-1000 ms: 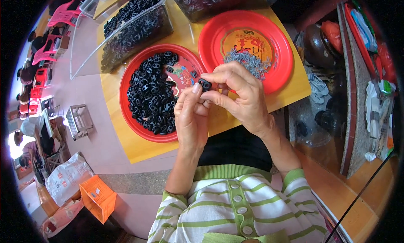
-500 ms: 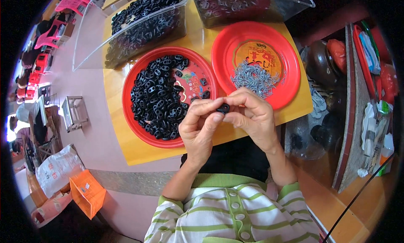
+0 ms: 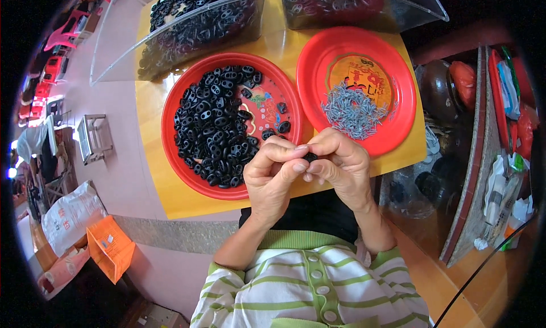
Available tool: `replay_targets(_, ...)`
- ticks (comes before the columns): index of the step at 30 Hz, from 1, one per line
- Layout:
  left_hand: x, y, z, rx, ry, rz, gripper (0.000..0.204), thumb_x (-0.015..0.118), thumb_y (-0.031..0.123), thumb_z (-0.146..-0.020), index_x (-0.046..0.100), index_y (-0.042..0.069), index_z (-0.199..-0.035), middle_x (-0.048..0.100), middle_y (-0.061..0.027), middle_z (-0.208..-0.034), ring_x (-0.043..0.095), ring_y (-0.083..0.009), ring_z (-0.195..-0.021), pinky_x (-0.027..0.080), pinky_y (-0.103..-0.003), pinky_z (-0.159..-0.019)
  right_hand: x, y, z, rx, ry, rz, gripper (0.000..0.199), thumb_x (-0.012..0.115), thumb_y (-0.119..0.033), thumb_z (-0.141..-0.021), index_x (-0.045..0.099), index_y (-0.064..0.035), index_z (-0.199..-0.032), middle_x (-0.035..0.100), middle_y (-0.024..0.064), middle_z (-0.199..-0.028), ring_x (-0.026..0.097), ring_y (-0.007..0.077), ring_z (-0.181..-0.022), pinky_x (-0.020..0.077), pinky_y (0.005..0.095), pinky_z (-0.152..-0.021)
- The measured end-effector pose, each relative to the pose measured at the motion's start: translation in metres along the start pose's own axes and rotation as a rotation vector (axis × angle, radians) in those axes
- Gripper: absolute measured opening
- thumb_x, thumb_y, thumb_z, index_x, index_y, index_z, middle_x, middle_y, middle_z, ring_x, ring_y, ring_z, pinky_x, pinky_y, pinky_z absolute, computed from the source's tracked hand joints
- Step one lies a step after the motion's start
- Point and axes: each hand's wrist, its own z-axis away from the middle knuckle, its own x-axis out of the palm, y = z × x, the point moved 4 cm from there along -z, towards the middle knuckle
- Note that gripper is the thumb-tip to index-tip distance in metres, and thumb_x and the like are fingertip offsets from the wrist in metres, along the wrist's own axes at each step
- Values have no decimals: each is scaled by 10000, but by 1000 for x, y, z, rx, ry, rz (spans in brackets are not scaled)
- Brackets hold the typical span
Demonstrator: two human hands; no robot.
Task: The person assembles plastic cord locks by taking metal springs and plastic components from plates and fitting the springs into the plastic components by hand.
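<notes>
Between the fingertips of my left hand (image 3: 274, 174) and my right hand (image 3: 341, 162) sits a small black plastic two-hole piece (image 3: 310, 157), mostly covered by the fingers. Both hands pinch it in front of my lap, near the table's front edge. Left of them, a red round tray (image 3: 168, 149) carries a heap of similar black pieces (image 3: 213, 117), with a few loose ones on its right side. A second red tray (image 3: 310, 61), farther right, holds a pile of small silvery screws (image 3: 354, 112). Whether a screw is in my fingers I cannot tell.
Two clear plastic bins, one at the back left (image 3: 196, 29) and one at the back right (image 3: 352, 12), contain more black pieces. They stand on a yellow table (image 3: 153, 180). A metal stool (image 3: 94, 139) and an orange box (image 3: 111, 248) are on the left; a shelf edge (image 3: 469, 157) rises at right.
The view has shifted slightly. My hands stay together, and the black piece has turned between the fingertips, now more covered by them.
</notes>
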Motion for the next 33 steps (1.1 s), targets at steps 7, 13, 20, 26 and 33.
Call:
replay_targets(7, 2, 7, -18, 110, 22, -135, 232, 562, 7, -858, 569, -7, -1089, 582, -105, -932, 574, -133, -765, 462, -259, -748, -6, -19, -27, -48, -4, 291, 156, 684, -2, -763, 609, 1, -900, 577, 35, -868, 542, 52, -752, 451, 189, -616)
replay_targets(13, -6, 30, -52, 215, -68, -1116, 260, 558, 6, -844, 561, -2, -1104, 582, -109, -890, 589, -175, -721, 466, -272, -654, -40, -125, -115, -652, 396, 1130, 209, 664, -71, -795, 641, -46, -1000, 622, -23, -829, 474, 22, -598, 373, 152, -534)
replay_targets(20, -11, 16, -58, 159, -77, -1303, 249, 609, 28, -787, 589, -2, -1034, 554, -149, -852, 571, -301, -766, 471, -363, -670, -18, -143, -143, -650, 399, 1188, 263, 621, 27, -754, 604, 20, -1016, 561, 16, -796, 441, 37, -603, 398, 189, -560)
replay_targets(26, -7, 10, -56, 229, -128, -1420, 223, 616, 32, -761, 609, -1, -982, 538, -138, -832, 561, -293, -789, 471, -359, -693, -57, -97, -99, -428, 124, 1152, 84, 652, -95, -790, 633, -14, -808, 582, 50, -718, 535, 88, -667, 421, 236, -601)
replay_targets(33, -6, 11, -56, 177, -128, -1352, 153, 612, 10, -770, 592, 8, -922, 547, -132, -850, 576, -292, -757, 470, -358, -664, -88, -60, -81, -207, 45, 1297, 104, 639, -67, -774, 626, 17, -834, 545, 55, -701, 480, 109, -588, 380, 253, -542)
